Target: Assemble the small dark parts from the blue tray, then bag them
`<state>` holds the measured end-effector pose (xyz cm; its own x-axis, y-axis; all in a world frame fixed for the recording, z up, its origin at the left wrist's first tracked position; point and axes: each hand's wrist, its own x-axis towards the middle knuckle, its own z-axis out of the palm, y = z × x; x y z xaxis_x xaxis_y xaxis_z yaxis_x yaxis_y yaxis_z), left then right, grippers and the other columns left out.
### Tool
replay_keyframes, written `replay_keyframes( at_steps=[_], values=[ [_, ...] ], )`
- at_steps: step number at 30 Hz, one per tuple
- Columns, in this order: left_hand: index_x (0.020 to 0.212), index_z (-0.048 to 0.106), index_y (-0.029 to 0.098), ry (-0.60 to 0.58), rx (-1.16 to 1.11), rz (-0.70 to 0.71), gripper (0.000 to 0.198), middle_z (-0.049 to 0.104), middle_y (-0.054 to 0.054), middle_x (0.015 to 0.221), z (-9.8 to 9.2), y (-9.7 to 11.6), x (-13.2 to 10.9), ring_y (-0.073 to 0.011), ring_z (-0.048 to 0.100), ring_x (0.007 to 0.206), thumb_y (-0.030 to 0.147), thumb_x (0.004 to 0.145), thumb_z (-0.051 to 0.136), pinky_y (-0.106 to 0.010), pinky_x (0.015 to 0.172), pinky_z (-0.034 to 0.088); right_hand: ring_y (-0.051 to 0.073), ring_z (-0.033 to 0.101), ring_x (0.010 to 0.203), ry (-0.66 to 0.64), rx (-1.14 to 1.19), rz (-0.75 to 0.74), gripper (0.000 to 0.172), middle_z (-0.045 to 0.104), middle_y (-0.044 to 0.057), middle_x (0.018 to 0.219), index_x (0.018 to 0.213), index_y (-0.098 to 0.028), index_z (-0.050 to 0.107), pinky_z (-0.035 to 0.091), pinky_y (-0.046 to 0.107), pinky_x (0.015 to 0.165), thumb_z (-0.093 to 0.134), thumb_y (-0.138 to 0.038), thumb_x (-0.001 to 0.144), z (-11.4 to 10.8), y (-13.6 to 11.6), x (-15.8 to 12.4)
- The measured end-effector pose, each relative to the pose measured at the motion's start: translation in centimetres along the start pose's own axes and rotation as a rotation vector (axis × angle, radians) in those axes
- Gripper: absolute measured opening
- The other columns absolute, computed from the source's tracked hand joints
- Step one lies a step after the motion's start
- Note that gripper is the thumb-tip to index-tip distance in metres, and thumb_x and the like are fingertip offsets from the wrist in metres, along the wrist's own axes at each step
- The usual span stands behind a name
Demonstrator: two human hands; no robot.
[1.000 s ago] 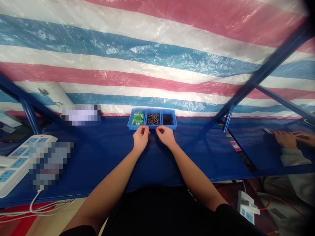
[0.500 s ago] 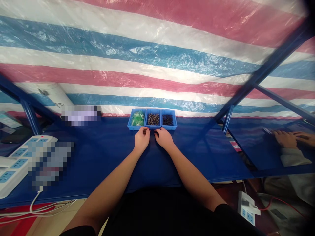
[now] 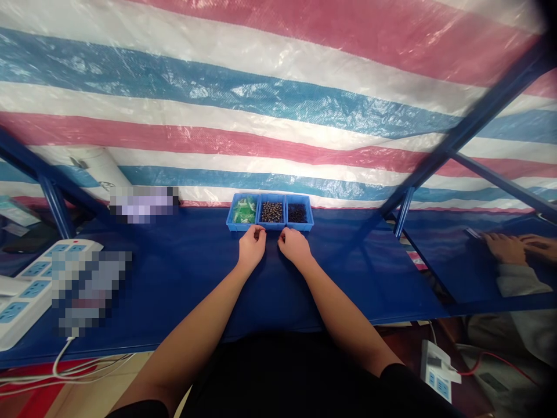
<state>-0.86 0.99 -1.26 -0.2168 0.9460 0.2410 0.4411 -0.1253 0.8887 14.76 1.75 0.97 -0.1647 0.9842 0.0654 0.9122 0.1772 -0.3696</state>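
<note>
Blue plastic three-compartment tray point(image 3: 304, 227) | small dark parts point(image 3: 272, 212) are held in its middle compartment, on a blue cloth-covered bench point(image 3: 187, 278) | judged light, hard, fiddly; fingertip pinch advised | left hand point(image 3: 251, 247), right hand point(image 3: 295, 244): fingers are curled near the tray's front edge, grasp cannot be told

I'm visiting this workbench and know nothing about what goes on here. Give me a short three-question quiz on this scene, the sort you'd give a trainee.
1. True or false: the blue tray has three compartments.
2. Which compartment holds the green items: left, middle or right?
3. Which is closer to the tray: the person's right hand or the white power strip?

Key: 1. True. 2. Left. 3. The right hand.
</note>
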Motion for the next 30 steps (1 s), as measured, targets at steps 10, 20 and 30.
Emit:
replay_keyframes(
  at_steps=[10,20,30],
  values=[
    [0.094,0.063,0.022,-0.023,0.077,-0.025,0.021,0.071,-0.001,0.087,-0.2,0.2,-0.1,-0.0158,0.064,0.072,0.036,0.087,0.049,-0.027,0.072,0.049,0.022,0.064,0.089,0.059,0.218,-0.089,0.015,0.068,0.009,0.091,0.09,-0.017,0.066,0.05,0.033,0.084,0.053,-0.022,0.084,0.0,-0.7,-0.3],
    [0.094,0.063,0.022,-0.014,0.054,-0.016,0.02,0.071,-0.001,0.088,-0.2,0.4,-0.1,-0.017,0.066,0.077,0.035,0.087,0.05,-0.029,0.076,0.049,0.015,0.065,0.073,0.281,0.662,-0.222,0.024,0.072,0.004,0.091,0.101,-0.019,0.069,0.052,0.027,0.072,0.05,-0.027,0.089,0.4,-0.9,-0.2],
    [0.091,0.063,0.021,0.041,-0.085,-0.077,0.02,0.071,-0.001,0.083,-0.4,0.6,0.0,-0.0166,0.067,0.081,0.033,0.088,0.046,-0.029,0.079,0.05,0.021,0.059,0.091,-0.057,0.181,-0.508,0.024,0.065,0.009,0.102,0.1,-0.017,0.065,0.047,0.028,0.074,0.062,-0.033,0.082,1.4,-2.8,-1.9]
  ],
)
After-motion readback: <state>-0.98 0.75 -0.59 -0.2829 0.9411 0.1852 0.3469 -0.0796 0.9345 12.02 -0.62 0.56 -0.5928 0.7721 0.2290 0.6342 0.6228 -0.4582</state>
